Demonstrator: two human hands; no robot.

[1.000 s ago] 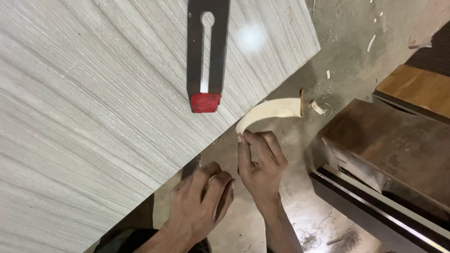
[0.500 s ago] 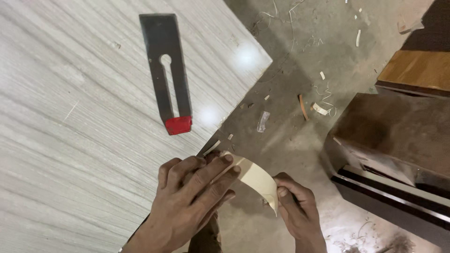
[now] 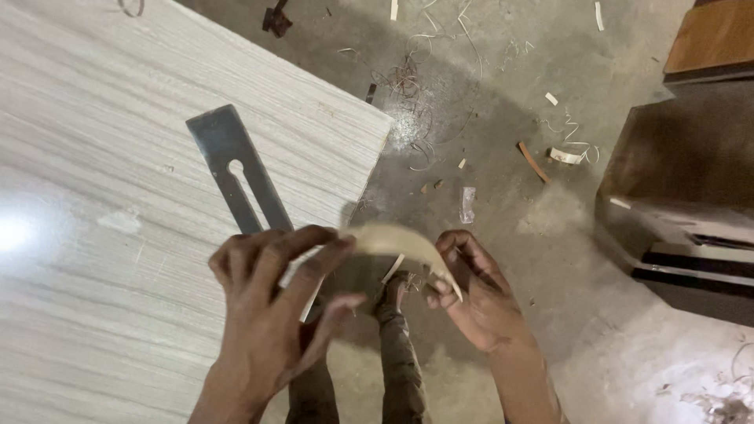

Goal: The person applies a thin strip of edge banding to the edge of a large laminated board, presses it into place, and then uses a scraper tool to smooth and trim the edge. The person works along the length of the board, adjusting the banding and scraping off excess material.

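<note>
A pale, curved strip of edge banding [image 3: 400, 243] arches between my two hands. My left hand [image 3: 271, 314] pinches its left end over the edge of a large grey wood-grain laminate board [image 3: 102, 235]. My right hand [image 3: 475, 290] holds the strip's right end out past the board, above the floor. A flat dark metal plane blade [image 3: 236, 169] with a long slot lies on the board just beyond my left fingers, which hide its near end.
The concrete floor [image 3: 487, 118] is littered with wood shavings and scraps. A dark wooden cabinet piece [image 3: 683, 180] stands at the right, with a brown board [image 3: 711, 39] at the top right. My legs [image 3: 397, 361] show below the strip.
The view has shifted so the board and blade sit further left. My left hand has slid over the blade's red near end. The strip has bent into a wider arch between both hands.
</note>
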